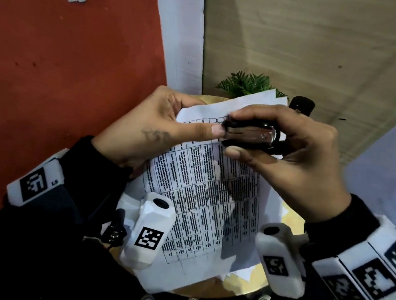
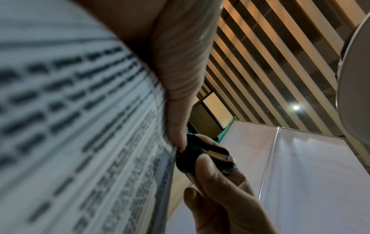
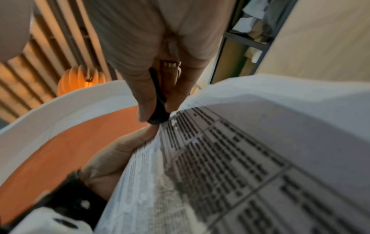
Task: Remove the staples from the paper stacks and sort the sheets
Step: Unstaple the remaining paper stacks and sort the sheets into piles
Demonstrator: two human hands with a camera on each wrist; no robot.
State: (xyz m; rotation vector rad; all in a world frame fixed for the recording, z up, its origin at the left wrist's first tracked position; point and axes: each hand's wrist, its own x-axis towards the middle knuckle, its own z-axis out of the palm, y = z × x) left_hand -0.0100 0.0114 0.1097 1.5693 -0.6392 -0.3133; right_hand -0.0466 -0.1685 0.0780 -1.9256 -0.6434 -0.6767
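A stack of white sheets printed with black tables (image 1: 205, 196) is held up above a small round table (image 1: 286, 220). My left hand (image 1: 160, 121) pinches the stack's top left corner, thumb on the printed face. My right hand (image 1: 294, 148) grips a black and metal staple remover (image 1: 250, 133), whose front end sits on the paper's top edge beside my left thumb. The left wrist view shows the staple remover (image 2: 202, 156) at the edge of the paper stack (image 2: 84, 126). In the right wrist view, the staple remover (image 3: 158, 109) meets the corner of the paper stack (image 3: 240, 158).
More loose white sheets (image 1: 248, 271) lie on the round wooden table under the held stack. A small green plant (image 1: 249, 83) and a black object (image 1: 302, 104) stand at the table's far side. A red wall (image 1: 65, 55) is on the left.
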